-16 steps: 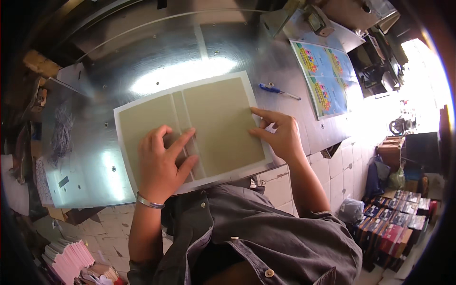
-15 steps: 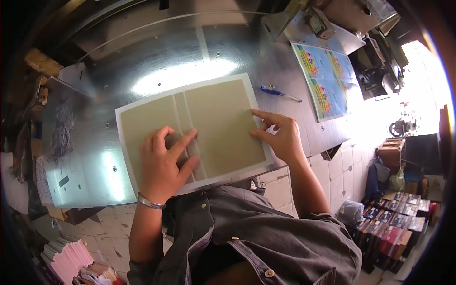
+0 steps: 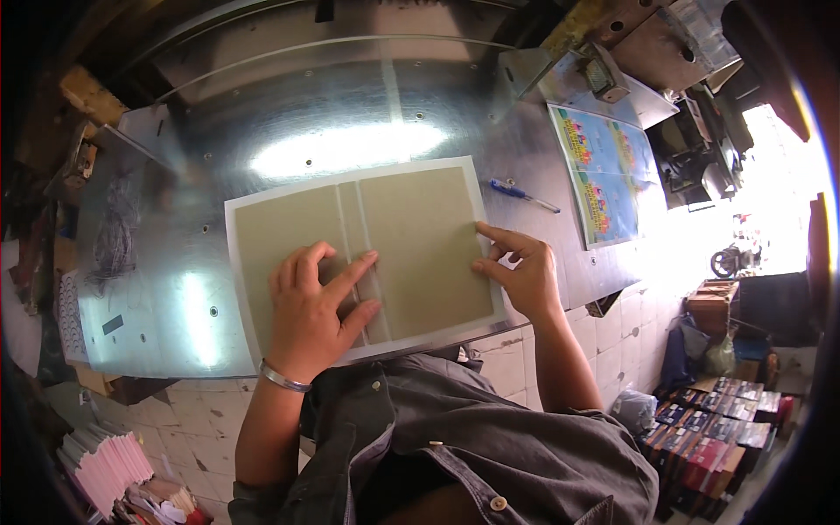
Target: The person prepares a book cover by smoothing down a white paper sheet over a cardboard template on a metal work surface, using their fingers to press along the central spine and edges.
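Note:
Two large grey-brown boards, a left board [image 3: 284, 229] and a right board [image 3: 429, 236], lie flat with a narrow board strip [image 3: 350, 213] between them. Thin pale gaps separate the three. A white sheet [image 3: 499, 302] under them shows as a border all round. My left hand [image 3: 308, 297], a metal bangle at its wrist, rests over the left board with fingers spread; its index fingertip touches near the strip and the right board's edge. At the right board's outer edge, my right hand [image 3: 531, 273] sets its thumb and index fingertip, held apart.
On the metal tabletop [image 3: 262, 114] a blue pen [image 3: 525, 195] lies right of the boards. Beyond it is a colourful printed sheet [image 3: 612, 179]. Tangled string [image 3: 115, 232] lies at the left. Stacked books [image 3: 709, 437] and pink paper stacks [image 3: 114, 472] stand below table level.
The whole view has shifted slightly, so the table and boards appear a little lower and further right. Both hands keep about the same places on the boards.

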The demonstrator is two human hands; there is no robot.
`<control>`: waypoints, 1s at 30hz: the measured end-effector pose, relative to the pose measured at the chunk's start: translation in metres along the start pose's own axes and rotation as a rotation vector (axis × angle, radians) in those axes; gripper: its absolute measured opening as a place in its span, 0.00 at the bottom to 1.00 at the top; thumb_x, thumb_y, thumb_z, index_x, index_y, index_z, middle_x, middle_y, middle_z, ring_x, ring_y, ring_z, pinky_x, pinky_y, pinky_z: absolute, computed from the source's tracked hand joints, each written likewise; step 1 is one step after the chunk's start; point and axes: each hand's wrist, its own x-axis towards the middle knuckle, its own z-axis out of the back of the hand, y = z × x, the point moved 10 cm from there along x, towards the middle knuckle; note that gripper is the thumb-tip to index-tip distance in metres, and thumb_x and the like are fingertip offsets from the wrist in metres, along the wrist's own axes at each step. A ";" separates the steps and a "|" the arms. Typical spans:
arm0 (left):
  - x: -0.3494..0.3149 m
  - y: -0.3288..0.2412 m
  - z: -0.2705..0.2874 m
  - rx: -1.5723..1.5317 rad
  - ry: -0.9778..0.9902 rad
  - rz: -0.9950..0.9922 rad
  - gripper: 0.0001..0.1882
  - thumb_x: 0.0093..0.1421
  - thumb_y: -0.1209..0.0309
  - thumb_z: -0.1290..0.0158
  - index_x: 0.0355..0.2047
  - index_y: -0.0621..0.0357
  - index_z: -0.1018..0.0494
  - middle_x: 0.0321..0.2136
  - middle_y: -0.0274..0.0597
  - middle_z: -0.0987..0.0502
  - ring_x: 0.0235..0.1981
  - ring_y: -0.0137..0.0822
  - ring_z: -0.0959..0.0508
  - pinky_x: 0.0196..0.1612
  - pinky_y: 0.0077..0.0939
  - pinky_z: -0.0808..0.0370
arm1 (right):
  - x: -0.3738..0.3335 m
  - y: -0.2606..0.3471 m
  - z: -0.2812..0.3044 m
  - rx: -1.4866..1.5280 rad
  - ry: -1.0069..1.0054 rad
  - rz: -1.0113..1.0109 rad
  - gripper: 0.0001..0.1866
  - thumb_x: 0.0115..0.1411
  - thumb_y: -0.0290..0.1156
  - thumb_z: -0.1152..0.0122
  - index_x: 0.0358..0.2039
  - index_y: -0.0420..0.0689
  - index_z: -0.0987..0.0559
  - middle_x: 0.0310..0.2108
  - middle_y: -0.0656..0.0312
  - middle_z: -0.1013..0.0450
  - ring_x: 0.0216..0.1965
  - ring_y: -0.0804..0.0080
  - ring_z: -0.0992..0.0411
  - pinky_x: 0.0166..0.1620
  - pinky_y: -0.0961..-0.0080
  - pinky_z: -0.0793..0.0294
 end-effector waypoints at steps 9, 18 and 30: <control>0.000 0.000 0.002 0.007 -0.001 -0.004 0.30 0.66 0.47 0.33 0.69 0.30 0.19 0.60 0.47 0.30 0.62 0.53 0.29 0.67 0.56 0.34 | 0.000 0.006 0.001 -0.030 0.015 0.012 0.35 0.53 0.29 0.16 0.65 0.53 0.12 0.31 0.64 0.17 0.35 0.71 0.20 0.44 0.68 0.21; -0.002 0.003 -0.004 0.006 0.024 0.023 0.32 0.66 0.48 0.33 0.70 0.32 0.19 0.61 0.48 0.30 0.64 0.53 0.30 0.69 0.55 0.36 | 0.009 0.060 -0.005 -0.398 0.165 0.277 0.48 0.55 0.30 0.17 0.77 0.63 0.23 0.44 0.61 0.21 0.50 0.60 0.23 0.62 0.58 0.27; -0.002 0.006 -0.001 0.023 -0.018 -0.009 0.30 0.67 0.47 0.34 0.68 0.33 0.18 0.61 0.48 0.29 0.64 0.53 0.29 0.70 0.55 0.35 | 0.029 0.089 -0.037 -0.615 0.399 0.631 0.40 0.56 0.31 0.18 0.71 0.64 0.18 0.74 0.55 0.29 0.73 0.53 0.31 0.76 0.53 0.36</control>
